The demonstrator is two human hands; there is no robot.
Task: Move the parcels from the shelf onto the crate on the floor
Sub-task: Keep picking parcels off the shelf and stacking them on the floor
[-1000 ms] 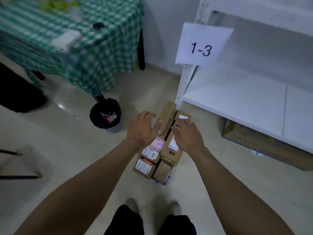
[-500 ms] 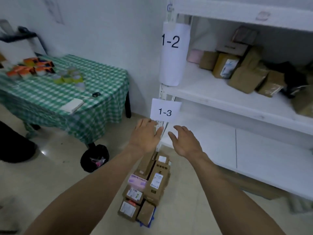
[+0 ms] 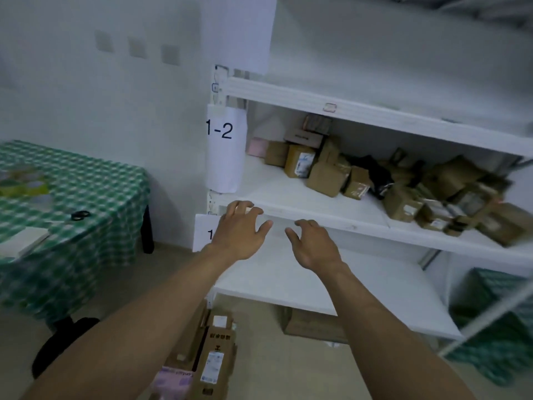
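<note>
Pale flooring is running under everything, and at the near edge a floor stack (image 3: 210,359) of brown boxes is sitting just beside the rack's left post; the crate beneath it is not showing. Above that stack both bare arms are reaching forward. The left hand (image 3: 240,232) is hovering with fingers spread and slightly bent, holding nothing, its fingertips lying over the front lip of the shelf (image 3: 331,217). The right hand (image 3: 313,245) is hanging just to its right, likewise loose-fingered and empty, a little below that lip.

The step in hand is looking like a reach for the next box. It is seeming wisest to be taking one from the front of the heap, palms on two opposite sides, so that leaning neighbours are not sliding off the edge.

The parcels (image 3: 323,171) are lying in a loose pile farther back on the shelf, up and to the right of both hands and well apart from them. At far left a green-checked tabletop (image 3: 86,180) is standing against the wall.
</note>
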